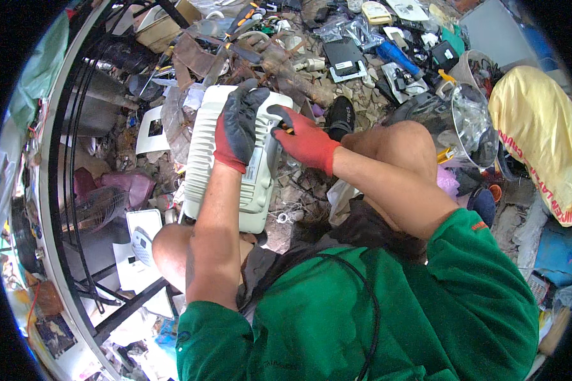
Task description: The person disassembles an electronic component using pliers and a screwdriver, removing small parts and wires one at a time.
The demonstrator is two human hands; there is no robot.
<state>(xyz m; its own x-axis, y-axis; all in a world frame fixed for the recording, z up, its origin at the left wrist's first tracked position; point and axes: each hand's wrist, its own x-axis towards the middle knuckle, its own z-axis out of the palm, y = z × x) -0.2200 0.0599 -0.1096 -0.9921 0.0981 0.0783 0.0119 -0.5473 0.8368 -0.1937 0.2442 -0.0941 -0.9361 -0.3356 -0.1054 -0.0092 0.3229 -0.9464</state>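
Left hand [240, 127] rests on the pale ribbed casing [202, 143], left of centre, fingers nearly straight and close together. Right hand [305, 138] has fingers clamped on an orange-and-black handle [288, 131] at the casing's right side.

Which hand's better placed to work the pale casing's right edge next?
Probably the right hand: it's at that edge, gripping a mostly hidden object. The left hand lies across the ribbed casing.

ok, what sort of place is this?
Probably a scrap or e-waste dismantling spot: ground strewn with broken bits, a flat black device lying loose among the litter, and a ribbed pale casing in front of the person.
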